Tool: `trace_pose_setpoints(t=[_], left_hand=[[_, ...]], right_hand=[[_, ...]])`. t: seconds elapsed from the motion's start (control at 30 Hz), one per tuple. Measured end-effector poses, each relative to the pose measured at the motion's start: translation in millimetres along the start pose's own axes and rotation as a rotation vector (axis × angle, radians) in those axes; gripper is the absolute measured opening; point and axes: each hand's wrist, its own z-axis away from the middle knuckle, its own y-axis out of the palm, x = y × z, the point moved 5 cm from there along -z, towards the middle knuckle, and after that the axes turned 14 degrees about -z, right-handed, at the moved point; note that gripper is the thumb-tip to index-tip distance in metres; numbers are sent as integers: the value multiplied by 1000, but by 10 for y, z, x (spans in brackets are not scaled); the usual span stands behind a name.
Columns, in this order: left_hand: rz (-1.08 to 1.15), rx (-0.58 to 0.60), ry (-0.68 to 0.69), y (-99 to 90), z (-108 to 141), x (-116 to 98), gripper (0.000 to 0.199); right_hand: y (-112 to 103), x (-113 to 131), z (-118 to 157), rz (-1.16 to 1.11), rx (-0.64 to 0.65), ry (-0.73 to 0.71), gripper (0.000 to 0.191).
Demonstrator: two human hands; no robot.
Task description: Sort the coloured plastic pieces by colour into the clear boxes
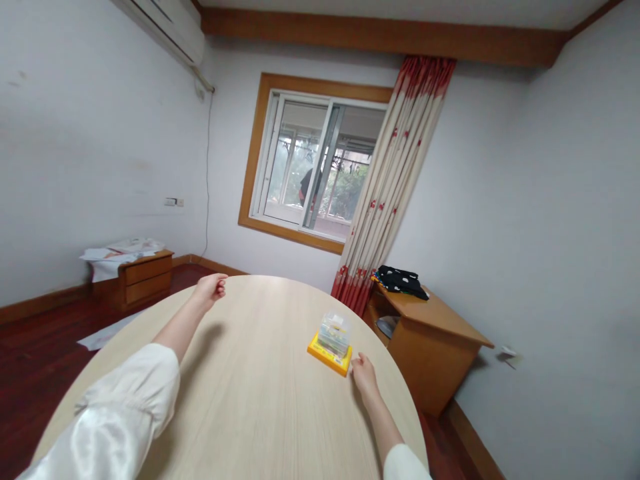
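Note:
Near the far left edge of the round table [270, 400], my left hand [211, 289] hovers over the tabletop with its fingers curled closed and nothing visible in them. My right hand [363, 373] is beside the right corner of a yellow box [327, 358], its fingers bent inward; no object shows in it. Whether its fingertips touch the box is hard to tell. On the yellow box stands a clear plastic container [335, 333], with layered contents too small to make out.
A wooden desk [435, 340] with dark patterned cloth [400, 281] on it stands beyond the table's right edge. At the left, papers [123, 250] lie on a low drawer cabinet [147, 277]. A long curtain [393, 180] hangs beside the window.

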Motion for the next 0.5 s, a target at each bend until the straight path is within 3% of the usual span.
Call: trace_pose_setpoints(t=[0.1,0.2,0.27,0.43,0.47,0.5], left_hand=[[-47,-133,41,-343,-202,-56,16],[-183,-170,83,-375,-282,62,10],[-314,-109,122,-227,-269,224,7],[-630,252,313,396,82,649,11],[-719,345,372,529,201,682,11],[-973,495,569,705,365,674,10]], right_hand=[[85,-148,-18,5,-21,73,29],[157,-240,-16,-15,-14,98,31],[186,-275,-10,-32,-6,99,35],[227,-350,0,-36,-6,101,46],[231,-367,0,-22,-12,104,48],[234,-384,0,-4,-20,109,49]])
